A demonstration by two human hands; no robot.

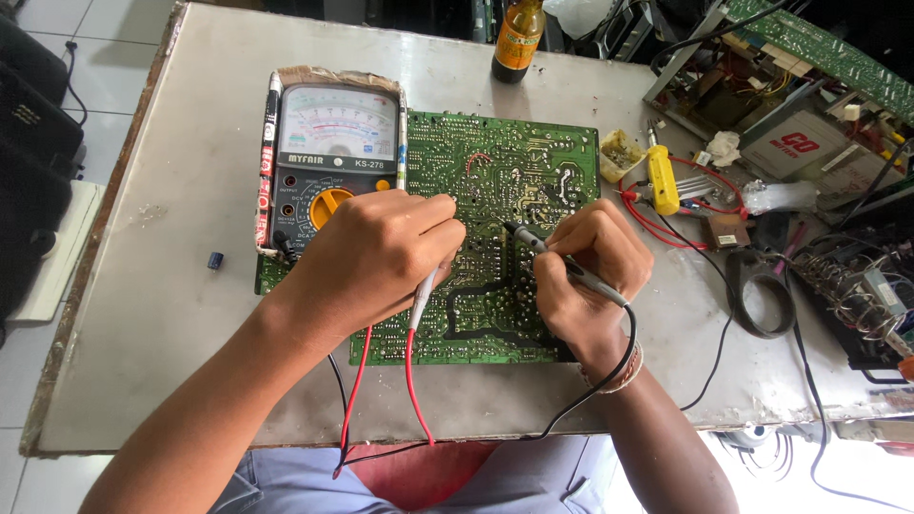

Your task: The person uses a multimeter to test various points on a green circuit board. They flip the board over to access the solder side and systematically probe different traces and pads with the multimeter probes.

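A green circuit board [495,171] lies solder side up on the grey table [190,314]. My left hand [376,252] grips a red test probe [422,300], whose tip is hidden under my fingers near the board's middle. My right hand [586,262] holds a black test probe [562,265] like a pen, its tip touching the board. An analogue multimeter [333,152] with a yellow dial, wrapped in cardboard, rests on the board's left end. Red and black leads [360,381] run down toward my lap.
A brown bottle [519,38] stands at the far edge. To the right are a yellow-handled tool [662,179], red wires, a small tub of parts [619,154], a soldering stand [847,286] and opened electronics. A small dark capacitor [216,259] lies at left.
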